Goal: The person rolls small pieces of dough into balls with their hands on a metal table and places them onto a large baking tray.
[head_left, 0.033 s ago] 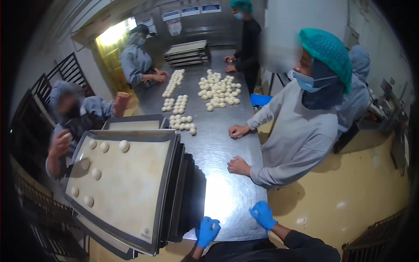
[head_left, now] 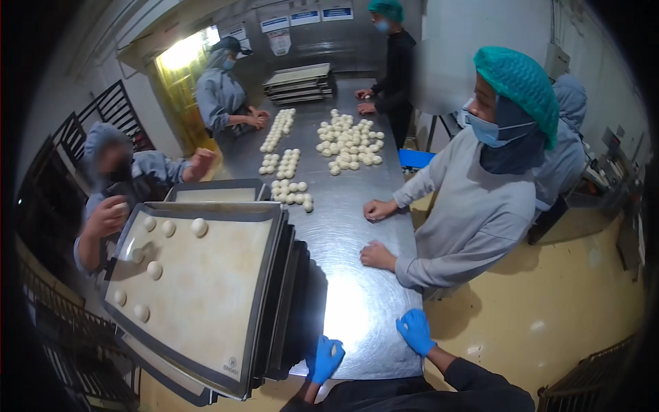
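Both of my hands wear blue gloves and rest at the near end of a steel table point(head_left: 371, 275). My left hand point(head_left: 325, 360) is closed beside the tray stack, and a small pale bit, coloured like dough, shows between thumb and fingers. Near the right edge of the table, my right hand point(head_left: 415, 332) is curled palm down; whatever lies under its fingers is hidden. Round dough balls point(head_left: 349, 141) lie in a loose heap farther up the table. More dough balls point(head_left: 278, 130) stand in rows left of them.
A tall stack of lined trays point(head_left: 199, 288) rises at my left, the top one bearing several dough balls. Flatter trays point(head_left: 298, 82) are piled at the far end. Co-workers stand along both sides; one at my right rests closed hands point(head_left: 379, 255) on the table.
The whole scene has shifted slightly in the view. The fingers of my right hand have moved a little, and the pale spot seen at them before no longer shows.
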A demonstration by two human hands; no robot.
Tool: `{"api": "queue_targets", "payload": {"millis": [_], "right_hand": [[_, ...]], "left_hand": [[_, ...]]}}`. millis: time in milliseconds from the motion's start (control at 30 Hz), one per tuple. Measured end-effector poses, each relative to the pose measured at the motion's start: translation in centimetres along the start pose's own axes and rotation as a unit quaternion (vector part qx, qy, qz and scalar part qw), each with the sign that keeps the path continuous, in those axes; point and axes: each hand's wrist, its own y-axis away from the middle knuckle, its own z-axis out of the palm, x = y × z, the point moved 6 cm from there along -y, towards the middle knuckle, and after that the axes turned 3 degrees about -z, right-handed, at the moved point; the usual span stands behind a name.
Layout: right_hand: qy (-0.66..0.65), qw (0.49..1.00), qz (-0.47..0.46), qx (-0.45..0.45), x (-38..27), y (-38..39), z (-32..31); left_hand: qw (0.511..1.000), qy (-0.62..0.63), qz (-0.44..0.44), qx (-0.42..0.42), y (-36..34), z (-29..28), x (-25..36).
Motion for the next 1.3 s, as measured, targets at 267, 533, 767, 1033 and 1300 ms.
{"api": "queue_targets", "payload": {"millis": [267,533,767,1033,1300], "right_hand": [[-0.146,0.985,-0.027,0.089,-6.3,1.9,5.2],[0.054,0.995,0.075,0.048,1.1,-2.2,1.6],[-0.142,0.987,-0.059,0.045,-6.8,5.0,4.3],[-0.013,0.994,0.091,0.062,-0.8,-3.3,4.1],[-0.026,0.999,0.024,0.018,-2.0,2.3,0.9]], "left_hand": [[0.983,-0.179,0.049,-0.019,-1.0,5.8,4.1],[0.956,0.192,-0.222,-0.01,1.4,1.3,-7.1],[0.982,-0.139,0.124,-0.02,1.5,3.3,5.3],[0.996,-0.034,0.014,0.076,-4.8,1.3,3.6],[0.998,-0.035,0.056,-0.016,1.3,-0.4,1.7]]}}
